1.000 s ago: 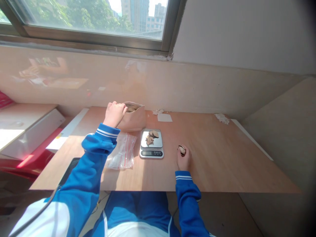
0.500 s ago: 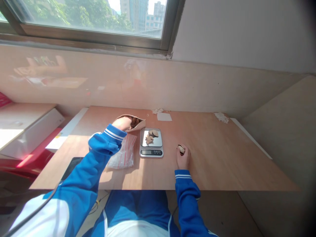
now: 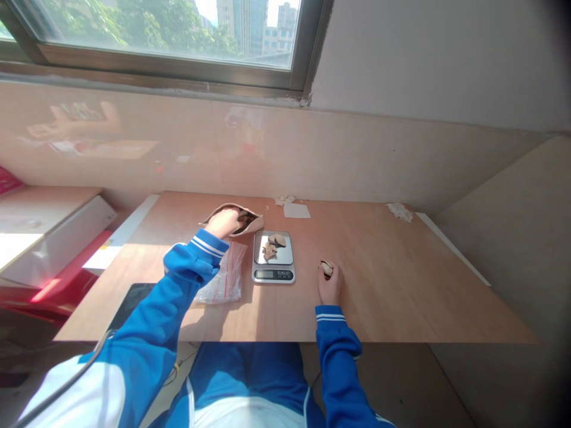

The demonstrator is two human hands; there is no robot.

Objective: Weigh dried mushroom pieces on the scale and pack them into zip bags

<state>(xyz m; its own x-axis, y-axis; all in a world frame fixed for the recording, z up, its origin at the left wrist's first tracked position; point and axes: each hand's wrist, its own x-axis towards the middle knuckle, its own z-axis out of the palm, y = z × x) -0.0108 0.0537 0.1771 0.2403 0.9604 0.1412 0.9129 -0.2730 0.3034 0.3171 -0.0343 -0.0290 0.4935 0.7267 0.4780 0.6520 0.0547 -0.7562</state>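
Observation:
My left hand (image 3: pixel 224 222) reaches into the mouth of a brown paper bag (image 3: pixel 255 224); its fingers are hidden among dark brown pieces inside. My right hand (image 3: pixel 330 285) rests on the table, its fingers curled round a pale, dark-edged dried slice (image 3: pixel 327 269), perhaps dried mushroom. Between the hands stands a small digital kitchen scale (image 3: pixel 273 274), its display too small to read. Several brown dried pieces (image 3: pixel 270 249) lie on the scale's plate. Clear zip bags (image 3: pixel 225 276) with red stripes lie left of the scale, below my left hand.
A white paper card (image 3: pixel 297 210) and crumpled tissue (image 3: pixel 284 200) lie behind the scale. More crumpled tissue (image 3: pixel 401 211) is at the back right. A dark flat device (image 3: pixel 132 300) lies under my left forearm. The wooden table (image 3: pixel 401 285) meets the wall at the back.
My left hand has shifted slightly within the paper bag, and more of its back shows now. My right hand and the pieces on the scale look unchanged.

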